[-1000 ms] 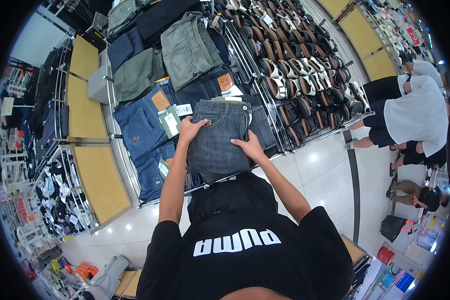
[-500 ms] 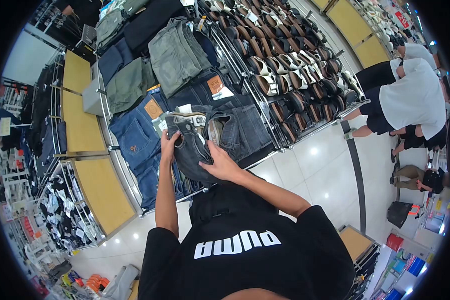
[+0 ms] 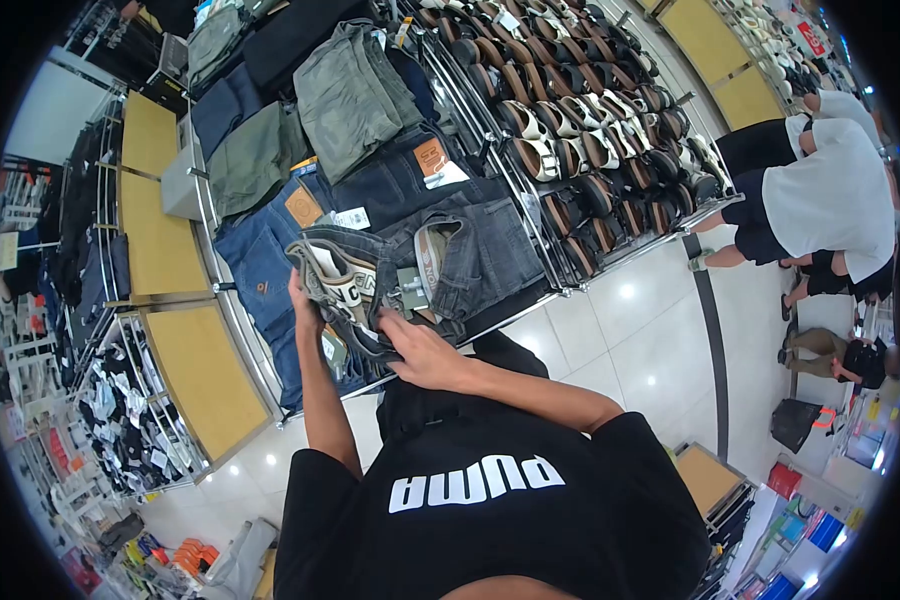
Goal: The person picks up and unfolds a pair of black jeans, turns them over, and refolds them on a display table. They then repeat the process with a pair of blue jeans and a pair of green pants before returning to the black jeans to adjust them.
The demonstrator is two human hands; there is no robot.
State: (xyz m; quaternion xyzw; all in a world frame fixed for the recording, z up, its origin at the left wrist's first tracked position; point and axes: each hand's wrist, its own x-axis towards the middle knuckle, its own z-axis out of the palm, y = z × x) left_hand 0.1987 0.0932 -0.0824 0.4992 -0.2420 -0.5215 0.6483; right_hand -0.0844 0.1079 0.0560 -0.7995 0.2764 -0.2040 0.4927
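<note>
A pair of dark grey jeans [image 3: 370, 325] is held up by its waist, with the light, lettered inside of the waistband [image 3: 345, 285] showing. My left hand [image 3: 306, 308] is closed on the left side of the waistband, its fingers partly hidden behind the cloth. On the near right edge, my right hand [image 3: 425, 352] is closed on the jeans, and its fingertips are partly hidden. Just beyond lies another pair of dark grey jeans [image 3: 485, 255], folded, with a similar lettered waistband. Blue jeans [image 3: 260, 265] with a tan leather patch lie to the left.
Folded olive trousers [image 3: 355, 100] lie farther back on the metal-railed display. Rows of brown and white sandals [image 3: 570, 130] fill a rack at the right. People in white tops [image 3: 825, 200] stand beyond the aisle. Yellow panels [image 3: 205, 370] border the left side.
Both hands have drawn the jeans leftward and nearer to me. The waistband now stands open, showing its lettered lining, and the folded jeans behind are more exposed.
</note>
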